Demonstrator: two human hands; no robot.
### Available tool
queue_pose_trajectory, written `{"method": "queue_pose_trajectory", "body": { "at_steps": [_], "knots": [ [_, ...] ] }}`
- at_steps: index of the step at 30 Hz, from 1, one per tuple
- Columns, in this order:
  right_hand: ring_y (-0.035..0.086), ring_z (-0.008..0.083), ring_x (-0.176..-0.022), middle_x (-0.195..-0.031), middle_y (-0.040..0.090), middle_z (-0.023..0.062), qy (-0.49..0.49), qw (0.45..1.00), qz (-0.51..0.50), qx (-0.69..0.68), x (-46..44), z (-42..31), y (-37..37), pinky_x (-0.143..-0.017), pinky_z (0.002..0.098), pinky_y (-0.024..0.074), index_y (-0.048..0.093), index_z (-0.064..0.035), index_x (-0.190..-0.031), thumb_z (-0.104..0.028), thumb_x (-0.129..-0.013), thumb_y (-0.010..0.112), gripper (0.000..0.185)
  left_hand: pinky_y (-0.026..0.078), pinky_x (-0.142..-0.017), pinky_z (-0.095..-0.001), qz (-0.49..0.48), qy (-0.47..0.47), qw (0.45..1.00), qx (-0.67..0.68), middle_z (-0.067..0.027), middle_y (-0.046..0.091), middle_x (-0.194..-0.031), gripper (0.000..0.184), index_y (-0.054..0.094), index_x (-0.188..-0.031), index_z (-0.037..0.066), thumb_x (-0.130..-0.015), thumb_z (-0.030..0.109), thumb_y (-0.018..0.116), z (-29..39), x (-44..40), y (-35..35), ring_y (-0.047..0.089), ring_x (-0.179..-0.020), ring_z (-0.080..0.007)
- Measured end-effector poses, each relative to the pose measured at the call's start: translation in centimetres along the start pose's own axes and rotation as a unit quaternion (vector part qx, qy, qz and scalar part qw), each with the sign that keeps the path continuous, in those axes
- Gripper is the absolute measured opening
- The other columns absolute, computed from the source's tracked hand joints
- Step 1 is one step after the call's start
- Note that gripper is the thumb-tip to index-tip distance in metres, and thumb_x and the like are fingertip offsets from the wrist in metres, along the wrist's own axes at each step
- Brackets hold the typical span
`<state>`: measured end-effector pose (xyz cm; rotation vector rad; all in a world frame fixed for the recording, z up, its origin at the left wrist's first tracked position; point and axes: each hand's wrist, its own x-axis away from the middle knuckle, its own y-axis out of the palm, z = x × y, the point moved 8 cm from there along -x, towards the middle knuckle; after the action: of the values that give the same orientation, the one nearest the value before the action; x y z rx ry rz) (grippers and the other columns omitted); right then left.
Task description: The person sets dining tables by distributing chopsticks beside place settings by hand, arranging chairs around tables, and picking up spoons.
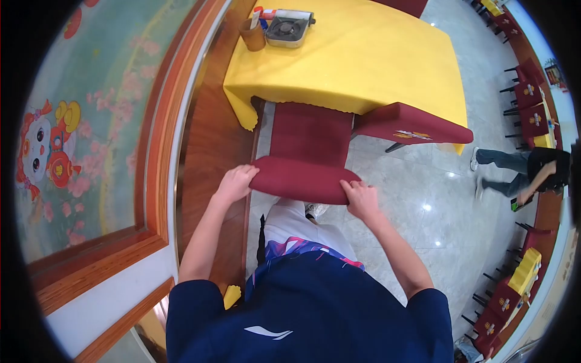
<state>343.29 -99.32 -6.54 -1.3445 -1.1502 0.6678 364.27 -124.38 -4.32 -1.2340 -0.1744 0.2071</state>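
A dark red upholstered chair (304,179) stands right in front of me, its seat reaching partly under the yellow tablecloth (351,57). My left hand (238,183) grips the left top corner of its backrest, fingers curled over the edge. On the opposite corner, my right hand (361,197) is closed around the backrest in the same way. Beside it on the right, a second dark red chair (414,125) with a printed logo on its back is tucked against the table.
A portable gas stove (288,30) and a brown cup-like holder (252,36) sit at the table's left end. Wood panelling (209,133) and a decorated window (91,133) run along my left. A person (526,172) walks on the tiled floor at right, near more chairs (501,305).
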Motion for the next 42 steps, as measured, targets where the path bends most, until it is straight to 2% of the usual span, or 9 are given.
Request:
{"method": "queue_pose_trajectory", "body": {
  "at_steps": [9,11,14,19,22,30,33,37,42],
  "knots": [
    [0.056,0.0274,-0.112,-0.114,0.061,0.0083,0.042,0.998,0.033,-0.024,4.9,-5.4,2.4,-0.085,0.0457,0.0468,0.054,-0.0193,-0.13,-0.007,-0.067,0.068,0.066,0.055,-0.079,-0.0385,-0.03,-0.039,0.998,0.025,-0.0146,0.065,-0.106,0.037,0.063,-0.106,0.004,-0.07,0.009,0.069,0.6,7.2,-0.3,0.065,-0.097,-0.0318],
    [0.054,0.0268,-0.112,-0.117,0.058,0.0097,0.029,0.995,0.095,-0.003,5.1,-5.7,1.1,-0.089,0.0472,0.0445,0.054,-0.02,-0.132,-0.01,-0.07,0.067,0.064,0.051,-0.089,-0.0408,-0.089,-0.1,0.991,0.002,-0.0149,0.063,-0.112,0.044,0.061,-0.112,0.006,-0.069,0.01,0.071,-0.3,7.0,1.0,0.062,-0.105,-0.0319],
    [0.05,0.0294,-0.12,-0.126,0.054,0.0128,0.051,0.996,0.073,-0.023,5.8,-5.3,0.9,-0.097,0.0479,0.0409,0.05,-0.0187,-0.135,-0.013,-0.07,0.07,0.068,0.042,-0.103,-0.0441,-0.055,0.003,0.994,-0.091,-0.0136,0.059,-0.122,0.065,0.055,-0.125,0.005,-0.066,0.02,0.079,1.7,6.6,-0.2,0.055,-0.117,-0.0307],
    [0.047,0.0319,-0.125,-0.133,0.05,0.014,0.014,0.998,-0.008,-0.064,7.3,-3.2,-0.4,-0.102,0.0467,0.0385,0.044,-0.0184,-0.14,-0.022,-0.068,0.08,0.08,0.035,-0.107,-0.0474,-0.069,0.038,0.997,-0.002,-0.0148,0.054,-0.131,0.078,0.047,-0.135,0.008,-0.067,0.025,0.08,5.6,5.5,1.9,0.05,-0.123,-0.031],
    [0.043,0.0353,-0.129,-0.136,0.048,0.0174,0.046,0.998,-0.035,0.005,7.4,3.1,-0.5,-0.105,0.0459,0.0372,0.045,-0.0186,-0.139,-0.022,-0.069,0.081,0.078,0.04,-0.103,-0.0459,-0.055,0.105,0.992,0.039,-0.0145,0.055,-0.13,0.075,0.049,-0.134,0.008,-0.068,0.028,0.079,10.4,3.3,3.4,0.052,-0.122,-0.0311],
    [0.034,0.0402,-0.137,-0.149,0.033,0.0214,0.226,0.952,0.193,0.071,3.8,28.7,-10.5,-0.108,0.0478,0.0368,0.029,-0.0222,-0.149,-0.01,-0.069,0.079,0.095,0.044,-0.099,-0.044,-0.156,0.158,0.967,0.123,-0.0179,0.049,-0.138,0.081,0.039,-0.142,0.007,-0.075,0.036,0.072,23.3,-7.4,9.3,0.051,-0.122,-0.0335],
    [0.034,0.0392,-0.137,-0.15,0.034,0.0179,0.267,0.943,0.157,0.12,1.5,38.0,-11.2,-0.107,0.052,0.0357,0.029,-0.025,-0.149,-0.011,-0.069,0.079,0.096,0.044,-0.101,-0.0436,-0.17,0.126,0.957,0.196,-0.0205,0.041,-0.144,0.086,0.032,-0.146,0.005,-0.077,0.039,0.071,26.4,-13.5,10.7,0.047,-0.127,-0.0366],
    [0.037,0.0357,-0.136,-0.149,0.037,0.0129,0.276,0.954,0.061,0.102,-0.5,47.2,-10.0,-0.104,0.0544,0.0371,0.032,-0.0265,-0.148,-0.012,-0.068,0.08,0.094,0.032,-0.113,-0.0406,-0.007,-0.014,0.977,0.213,-0.025,0.025,-0.152,0.094,0.02,-0.149,0.0,-0.077,0.025,0.075,25.3,-25.6,8.6,0.03,-0.139,-0.0388],
    [0.05,0.0299,-0.126,-0.133,0.054,0.0052,0.218,0.971,0.008,0.095,-2.7,52.8,-11.4,-0.095,0.0544,0.0425,0.045,-0.0248,-0.137,-0.016,-0.064,0.084,0.083,0.046,-0.102,-0.043,-0.011,-0.096,0.98,0.176,-0.0226,0.031,-0.149,0.102,0.019,-0.152,0.013,-0.071,0.017,0.081,24.7,-39.1,6.8,0.047,-0.125,-0.0399]
  ]
}}
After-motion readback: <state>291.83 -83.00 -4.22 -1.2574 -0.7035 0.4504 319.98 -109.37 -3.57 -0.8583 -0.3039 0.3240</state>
